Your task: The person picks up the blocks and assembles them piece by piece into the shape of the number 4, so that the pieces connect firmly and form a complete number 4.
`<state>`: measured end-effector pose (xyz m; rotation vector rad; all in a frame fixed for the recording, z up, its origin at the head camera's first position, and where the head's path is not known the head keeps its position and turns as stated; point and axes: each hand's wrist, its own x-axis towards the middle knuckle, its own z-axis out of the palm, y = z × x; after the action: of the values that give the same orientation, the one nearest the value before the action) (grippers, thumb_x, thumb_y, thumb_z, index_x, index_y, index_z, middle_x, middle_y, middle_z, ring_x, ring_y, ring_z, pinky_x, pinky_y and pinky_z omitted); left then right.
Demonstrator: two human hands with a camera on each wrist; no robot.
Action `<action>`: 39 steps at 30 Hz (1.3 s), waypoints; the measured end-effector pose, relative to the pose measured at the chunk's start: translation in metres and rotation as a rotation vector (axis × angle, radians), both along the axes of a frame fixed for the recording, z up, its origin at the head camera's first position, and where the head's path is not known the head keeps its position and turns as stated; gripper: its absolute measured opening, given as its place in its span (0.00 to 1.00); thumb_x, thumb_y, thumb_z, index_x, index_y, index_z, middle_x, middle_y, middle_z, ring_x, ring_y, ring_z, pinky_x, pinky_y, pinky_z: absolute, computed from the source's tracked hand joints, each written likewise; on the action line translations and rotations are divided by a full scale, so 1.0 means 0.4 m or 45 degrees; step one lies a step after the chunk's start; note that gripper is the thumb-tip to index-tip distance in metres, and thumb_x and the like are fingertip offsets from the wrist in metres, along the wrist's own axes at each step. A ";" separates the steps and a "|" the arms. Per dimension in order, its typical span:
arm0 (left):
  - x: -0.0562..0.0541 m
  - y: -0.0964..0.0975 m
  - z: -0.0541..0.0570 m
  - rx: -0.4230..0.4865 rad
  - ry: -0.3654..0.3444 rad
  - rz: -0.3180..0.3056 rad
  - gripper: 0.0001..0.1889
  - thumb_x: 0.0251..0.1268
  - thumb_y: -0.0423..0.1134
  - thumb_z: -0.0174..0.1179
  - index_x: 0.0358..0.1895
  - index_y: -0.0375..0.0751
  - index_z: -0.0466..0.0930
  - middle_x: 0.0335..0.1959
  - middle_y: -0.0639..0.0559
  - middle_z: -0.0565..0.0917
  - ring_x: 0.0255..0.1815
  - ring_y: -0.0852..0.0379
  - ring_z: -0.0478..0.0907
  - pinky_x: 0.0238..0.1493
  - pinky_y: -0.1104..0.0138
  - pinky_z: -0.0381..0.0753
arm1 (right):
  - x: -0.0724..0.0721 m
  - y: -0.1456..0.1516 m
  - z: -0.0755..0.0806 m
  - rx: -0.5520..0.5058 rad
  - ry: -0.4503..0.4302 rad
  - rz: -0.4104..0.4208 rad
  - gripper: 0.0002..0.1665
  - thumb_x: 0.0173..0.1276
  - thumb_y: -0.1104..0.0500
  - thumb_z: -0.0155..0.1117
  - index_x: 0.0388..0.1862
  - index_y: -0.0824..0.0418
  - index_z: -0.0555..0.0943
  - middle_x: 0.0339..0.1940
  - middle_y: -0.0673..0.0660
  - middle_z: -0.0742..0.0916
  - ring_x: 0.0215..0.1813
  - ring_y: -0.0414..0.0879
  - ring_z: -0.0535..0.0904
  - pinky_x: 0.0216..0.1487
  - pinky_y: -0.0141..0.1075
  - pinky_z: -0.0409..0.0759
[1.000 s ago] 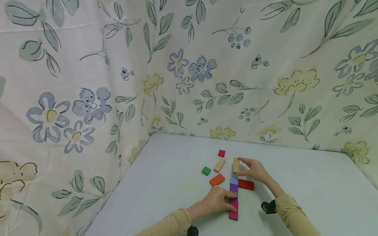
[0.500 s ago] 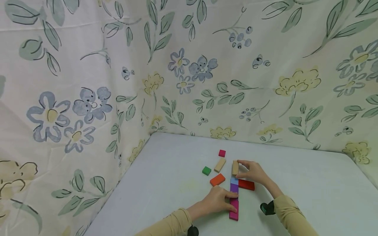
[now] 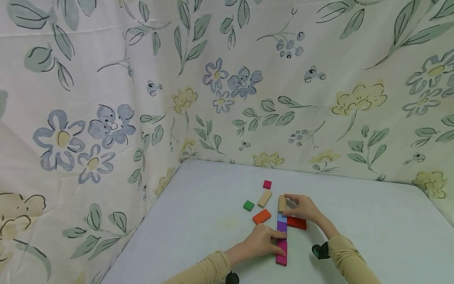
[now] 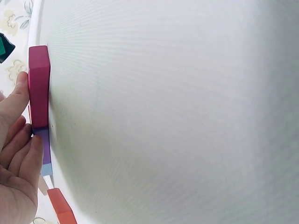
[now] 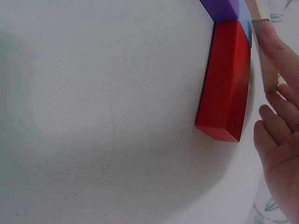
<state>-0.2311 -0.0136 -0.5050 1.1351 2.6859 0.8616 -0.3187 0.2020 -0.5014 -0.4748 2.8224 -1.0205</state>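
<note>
A row on the white table runs from a magenta block [image 3: 281, 258] through a purple block [image 3: 281, 226] to a light blue block [image 3: 282, 217]. My left hand [image 3: 260, 240] lies over the near part of the row, its thumb on the magenta block and its index finger on the purple one. At the far end, my right hand [image 3: 305, 207] pinches a plain wooden block [image 3: 281, 204] between thumb and index finger. The near end of this block comes right up to the light blue block. Sticking out rightward beside the row is a red block [image 5: 225, 79].
Left of the row lie an orange block [image 3: 261, 216], a green block [image 3: 248, 205], a second wooden block [image 3: 264, 198] and a small crimson block [image 3: 267, 184]. A floral cloth [image 3: 213, 130] hangs behind and left of the table [image 3: 198, 205].
The right hand has drawn the wooden block nearer, down to the light blue end of the row. The left hand stays in place on the magenta and purple blocks.
</note>
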 end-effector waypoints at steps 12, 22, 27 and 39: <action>0.003 0.001 0.002 0.002 0.006 -0.004 0.25 0.51 0.51 0.69 0.55 0.52 0.80 0.50 0.58 0.84 0.42 0.74 0.78 0.26 0.83 0.68 | 0.001 0.000 0.001 0.025 0.024 -0.029 0.46 0.50 0.45 0.76 0.64 0.66 0.72 0.63 0.70 0.76 0.63 0.67 0.71 0.58 0.56 0.74; 0.000 0.003 -0.006 -0.008 0.026 -0.009 0.25 0.52 0.51 0.68 0.55 0.53 0.81 0.48 0.58 0.85 0.26 0.79 0.70 0.20 0.81 0.64 | 0.005 -0.005 0.005 -0.002 0.034 0.020 0.46 0.51 0.46 0.75 0.63 0.69 0.72 0.62 0.70 0.77 0.64 0.67 0.70 0.59 0.56 0.73; 0.001 0.001 0.000 -0.003 0.021 -0.006 0.25 0.51 0.51 0.69 0.55 0.52 0.80 0.48 0.57 0.85 0.24 0.77 0.71 0.21 0.81 0.66 | 0.005 -0.005 0.006 -0.006 0.020 0.026 0.44 0.52 0.47 0.75 0.63 0.69 0.72 0.63 0.69 0.77 0.65 0.67 0.70 0.60 0.56 0.72; 0.001 0.001 -0.005 0.007 0.058 -0.025 0.25 0.52 0.51 0.69 0.55 0.51 0.81 0.51 0.57 0.83 0.44 0.73 0.79 0.28 0.85 0.68 | 0.010 0.003 0.003 0.004 0.026 0.058 0.41 0.54 0.50 0.74 0.62 0.70 0.73 0.62 0.69 0.78 0.66 0.66 0.68 0.63 0.58 0.68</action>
<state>-0.2306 -0.0134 -0.5070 1.1942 2.7058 0.8506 -0.3146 0.2034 -0.5001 -0.5492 2.8167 -1.0088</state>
